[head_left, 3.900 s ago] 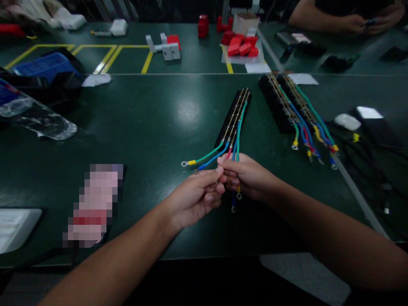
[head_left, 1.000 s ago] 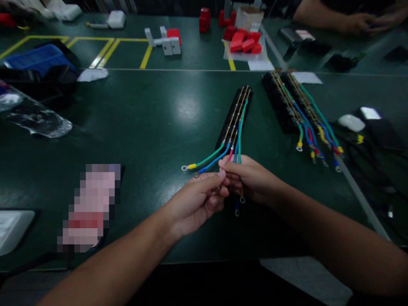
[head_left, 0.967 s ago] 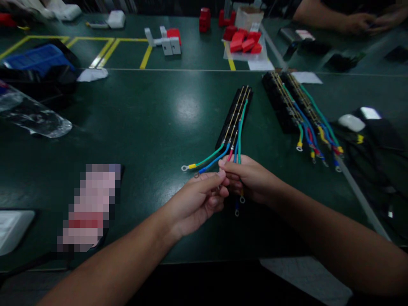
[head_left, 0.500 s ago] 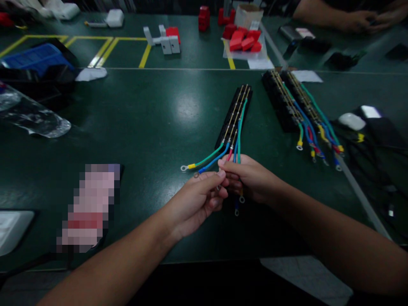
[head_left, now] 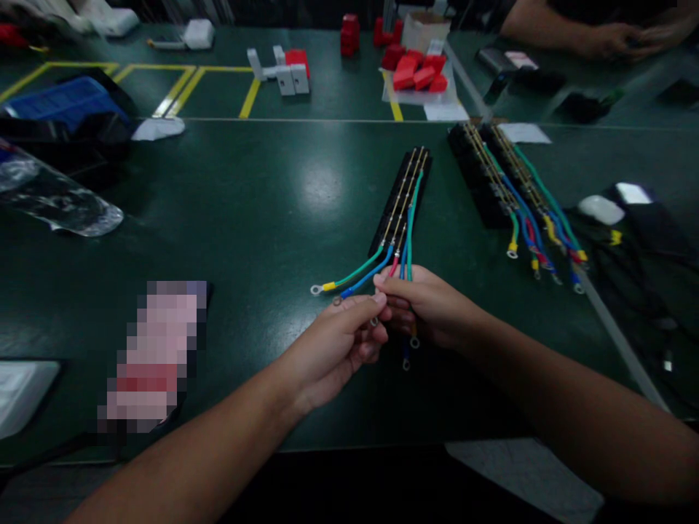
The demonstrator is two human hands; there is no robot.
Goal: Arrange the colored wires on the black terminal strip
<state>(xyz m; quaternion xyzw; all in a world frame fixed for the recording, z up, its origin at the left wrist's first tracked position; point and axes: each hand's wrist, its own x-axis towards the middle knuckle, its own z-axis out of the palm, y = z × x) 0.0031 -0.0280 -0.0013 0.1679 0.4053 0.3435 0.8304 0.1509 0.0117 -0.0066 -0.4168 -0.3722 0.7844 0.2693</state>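
Note:
A long black strip (head_left: 407, 195) with brass-coloured bars lies on the green table, and several coloured wires run from its near end. My right hand (head_left: 434, 300) is closed, pinching the red wire (head_left: 394, 265) between thumb and finger. My left hand (head_left: 341, 342) is closed at the same wire's lower end, where a small ring terminal (head_left: 374, 321) shows. To the left, a green wire (head_left: 357, 271) and a blue wire (head_left: 367, 276) spread out loose. Other wires pass behind my right hand, and their ring terminals (head_left: 405, 364) hang below it.
Two similar wired strips (head_left: 486, 175) lie to the right, beside a white mouse (head_left: 601, 209) and dark cables. A blurred-out flat object (head_left: 156, 349) is at left. Red parts (head_left: 418, 73) and a blue tray (head_left: 65, 102) stand farther back. Another person's hands (head_left: 622, 40) are at upper right.
The hands hold nearly the same pose. The left fingers have shifted very slightly, and the ring terminal beside them shows more clearly. The view has moved a little.

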